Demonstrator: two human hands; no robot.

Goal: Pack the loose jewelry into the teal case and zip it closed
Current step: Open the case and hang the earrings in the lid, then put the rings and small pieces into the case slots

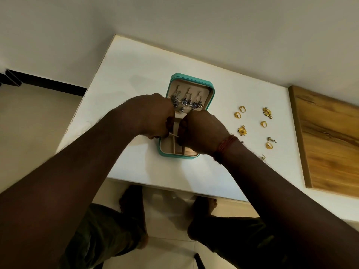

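Hands (153, 115) over teal case (191, 82), earrings (186, 102) inside.

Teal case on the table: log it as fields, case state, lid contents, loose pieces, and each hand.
case: teal case, open, lid raised at the far side
lid contents: three silver-blue pieces hanging
loose pieces: gold jewelry on the table, right of the case
left hand: fingers curled over the base, grip unclear
right hand: likewise

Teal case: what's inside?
Silver pendants with blue stones hang in the teal case lid; beige dividers show in the base. Left hand and right hand hide the middle.
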